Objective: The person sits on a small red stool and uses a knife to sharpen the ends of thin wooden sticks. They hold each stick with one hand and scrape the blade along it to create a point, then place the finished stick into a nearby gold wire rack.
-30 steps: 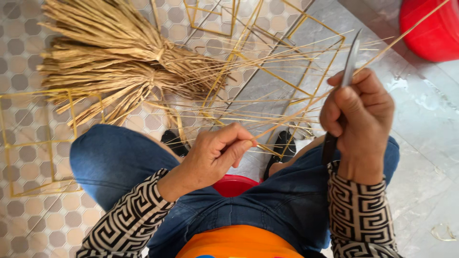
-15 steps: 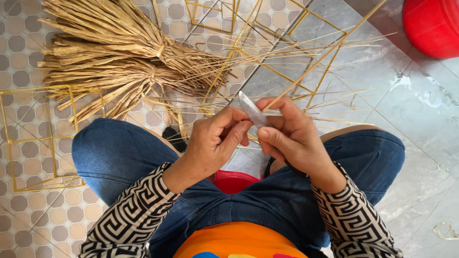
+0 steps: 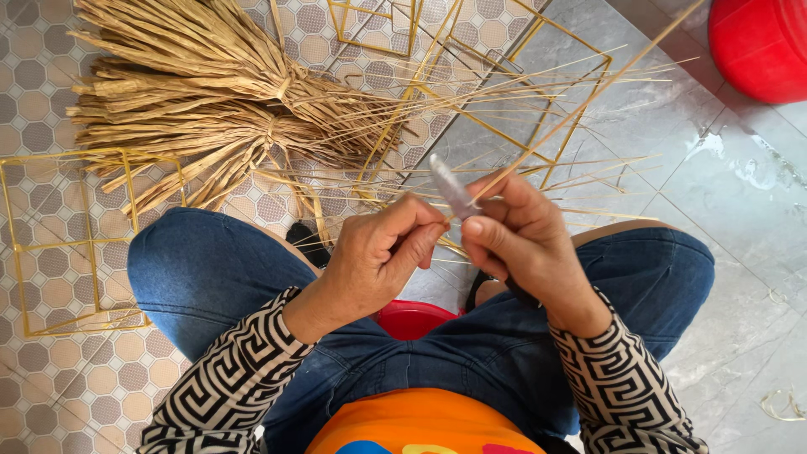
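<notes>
My right hand (image 3: 525, 244) is closed around a small knife (image 3: 452, 188), blade up, while my left hand (image 3: 382, 256) pinches a thin straw strip (image 3: 580, 105) against it (close to my lap for control).

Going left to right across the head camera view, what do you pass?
Gold wire frame → bundle of dried straw → left hand → knife blade → right hand → red bucket.
</notes>
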The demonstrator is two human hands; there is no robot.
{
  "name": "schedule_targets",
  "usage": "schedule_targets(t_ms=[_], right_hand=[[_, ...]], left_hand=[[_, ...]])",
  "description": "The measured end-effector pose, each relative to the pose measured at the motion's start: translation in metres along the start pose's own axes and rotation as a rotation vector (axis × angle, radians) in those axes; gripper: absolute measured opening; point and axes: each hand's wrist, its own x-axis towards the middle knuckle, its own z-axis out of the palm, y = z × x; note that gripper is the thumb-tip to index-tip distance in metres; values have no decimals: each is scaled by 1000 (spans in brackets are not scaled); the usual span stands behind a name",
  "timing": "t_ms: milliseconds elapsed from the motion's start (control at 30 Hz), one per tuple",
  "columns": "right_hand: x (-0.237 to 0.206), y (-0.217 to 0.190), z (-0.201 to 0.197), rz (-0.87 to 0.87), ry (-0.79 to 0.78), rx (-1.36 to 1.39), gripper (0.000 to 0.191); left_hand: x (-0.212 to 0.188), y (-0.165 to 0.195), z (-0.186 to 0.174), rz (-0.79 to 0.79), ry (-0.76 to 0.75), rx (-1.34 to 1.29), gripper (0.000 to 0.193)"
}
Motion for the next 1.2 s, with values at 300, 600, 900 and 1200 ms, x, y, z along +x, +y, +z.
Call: schedule_targets(t_ms=[300,600,900,1200], right_hand=[[-2,-3,-20,-30,130,-5,18],[-9,-6,-36,-68,248,30,17],[-20,-10,-69,-165,416,39,16],[-31,-14,-89,-270,491,99,15]], left_hand=[[-4,-1,-4,5,-55,58,4],[-7,-4,-7,33,-94,134,3],[-8,-8,-9,35,-151,151,5],[-8,-11,-16,-30,-184,190,5]])
